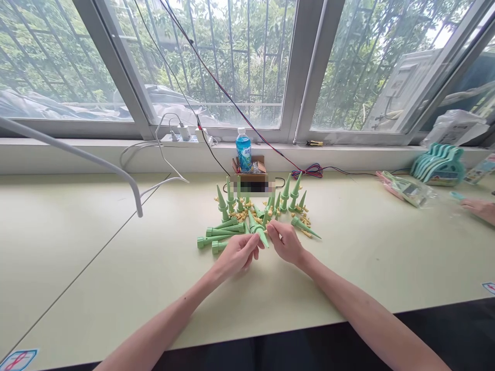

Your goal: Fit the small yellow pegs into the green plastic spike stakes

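In the head view, my left hand [242,250] is closed on a green plastic watering spike [263,238], its tip slanting down to the right. My right hand [285,241] is closed in a pinch beside it. A small yellow valve [265,232] shows between the right fingertips and the spike's side; its far end is hidden by the fingers. More green spikes [222,203] stand upright behind the hands, several with yellow parts at the side. Other spikes [218,232] lie flat left of my left hand. Loose yellow valves [242,215] are scattered among them.
Behind the spikes, a small cardboard box [264,166] stands by a bottle of blue liquid [243,152]. Coiled wires [309,170] lie along the wall. At right are teal hangers [439,165], a plastic-wrapped pack [410,190] and another person's hand [479,208]. A white pipe [96,159] juts in from the left.
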The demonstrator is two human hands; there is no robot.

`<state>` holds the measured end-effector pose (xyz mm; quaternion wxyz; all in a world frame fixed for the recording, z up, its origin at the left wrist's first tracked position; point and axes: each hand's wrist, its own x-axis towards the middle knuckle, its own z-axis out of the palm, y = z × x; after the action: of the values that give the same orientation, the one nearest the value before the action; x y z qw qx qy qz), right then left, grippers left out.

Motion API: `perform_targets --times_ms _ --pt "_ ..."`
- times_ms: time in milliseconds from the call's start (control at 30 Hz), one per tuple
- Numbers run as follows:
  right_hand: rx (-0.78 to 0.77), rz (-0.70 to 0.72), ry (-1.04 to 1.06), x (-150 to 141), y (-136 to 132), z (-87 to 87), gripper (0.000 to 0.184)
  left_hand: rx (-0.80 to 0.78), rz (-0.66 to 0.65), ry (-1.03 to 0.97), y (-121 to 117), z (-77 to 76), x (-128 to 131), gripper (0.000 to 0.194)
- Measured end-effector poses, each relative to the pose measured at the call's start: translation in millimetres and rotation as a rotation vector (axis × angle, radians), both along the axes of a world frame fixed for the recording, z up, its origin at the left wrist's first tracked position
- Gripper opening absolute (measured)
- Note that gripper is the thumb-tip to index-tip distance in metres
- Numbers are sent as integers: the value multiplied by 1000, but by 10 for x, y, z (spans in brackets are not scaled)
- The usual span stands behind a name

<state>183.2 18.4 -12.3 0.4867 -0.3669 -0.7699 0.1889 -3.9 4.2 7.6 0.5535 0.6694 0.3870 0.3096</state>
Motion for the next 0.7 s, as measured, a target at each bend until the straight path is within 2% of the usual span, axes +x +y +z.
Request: perform_targets --times_ms 267,467,600,700 --pt "10 53 -25 10 -6 14 45 -90 -16 -55 -5 6 -9 60" --pt "53 96 -7 13 3 26 41 -52 -1 -33 -9 52 -13 51" --pt "60 85 -7 8 15 13 40 41 55 1 -16 91 -15 40" --pt "31 85 -26 -1 10 19 41 247 131 38 -19 70 -14 33"
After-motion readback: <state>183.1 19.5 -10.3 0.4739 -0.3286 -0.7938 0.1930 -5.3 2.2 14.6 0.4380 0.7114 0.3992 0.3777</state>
